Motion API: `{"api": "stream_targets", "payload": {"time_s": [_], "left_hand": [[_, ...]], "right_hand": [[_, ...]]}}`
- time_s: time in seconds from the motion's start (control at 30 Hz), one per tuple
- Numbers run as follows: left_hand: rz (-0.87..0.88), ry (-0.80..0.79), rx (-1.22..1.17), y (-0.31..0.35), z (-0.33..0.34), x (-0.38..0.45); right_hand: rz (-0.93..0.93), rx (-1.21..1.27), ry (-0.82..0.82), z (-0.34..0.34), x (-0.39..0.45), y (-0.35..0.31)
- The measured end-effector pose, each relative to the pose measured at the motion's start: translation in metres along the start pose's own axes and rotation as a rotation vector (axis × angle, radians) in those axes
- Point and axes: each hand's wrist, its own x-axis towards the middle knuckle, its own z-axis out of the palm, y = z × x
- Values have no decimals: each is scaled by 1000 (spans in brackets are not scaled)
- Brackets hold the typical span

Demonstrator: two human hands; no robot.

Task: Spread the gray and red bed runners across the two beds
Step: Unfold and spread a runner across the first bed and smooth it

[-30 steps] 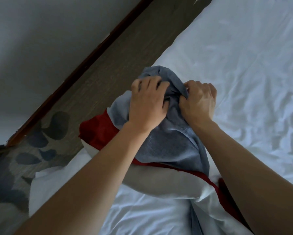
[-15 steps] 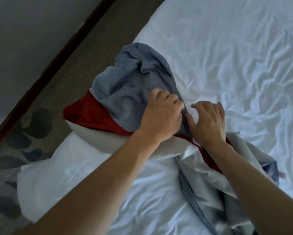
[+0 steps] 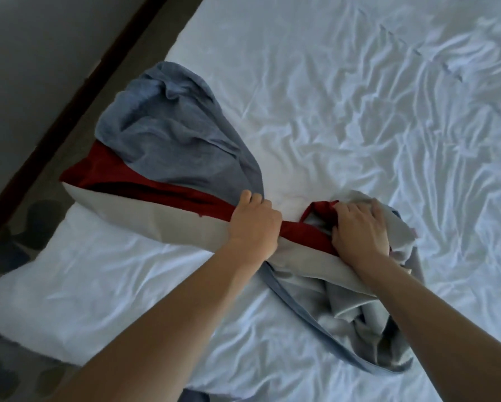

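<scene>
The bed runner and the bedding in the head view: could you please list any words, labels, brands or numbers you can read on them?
None: no text can be read in this view.
The gray and red bed runner, gripped by the left hand and the right hand, shows plain cloth only.
The white sheet and the patterned carpet carry no writing.

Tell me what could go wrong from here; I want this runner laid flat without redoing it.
Most of the bed runner is bunched at the mattress corner, so it may slide onto the floor. The part under the right hand is twisted with a loose strip trailing below, so pulling may tighten the tangle. The left hand grips close beside it; dragging could wrinkle the white sheet further.
</scene>
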Motion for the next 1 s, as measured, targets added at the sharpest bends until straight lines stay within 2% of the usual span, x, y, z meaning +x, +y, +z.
{"api": "stream_targets", "payload": {"time_s": [0.07,0.2,0.33,0.53,0.77,1.0], "left_hand": [[4,30,25,20,2,-2],[-24,86,-90,77,10,3],[-43,136,-30,126,27,12],[-92,206,11,129,37,-3],[-17,201,22,128,55,-61],[24,322,-109,179,53,-37]], "right_hand": [[-12,40,54,7,-9,12],[4,145,108,21,-34,38],[-10,201,120,34,-52,59],[-40,336,263,45,-65,54],[25,381,243,57,-85,96],[103,463,288,72,-123,103]]}}
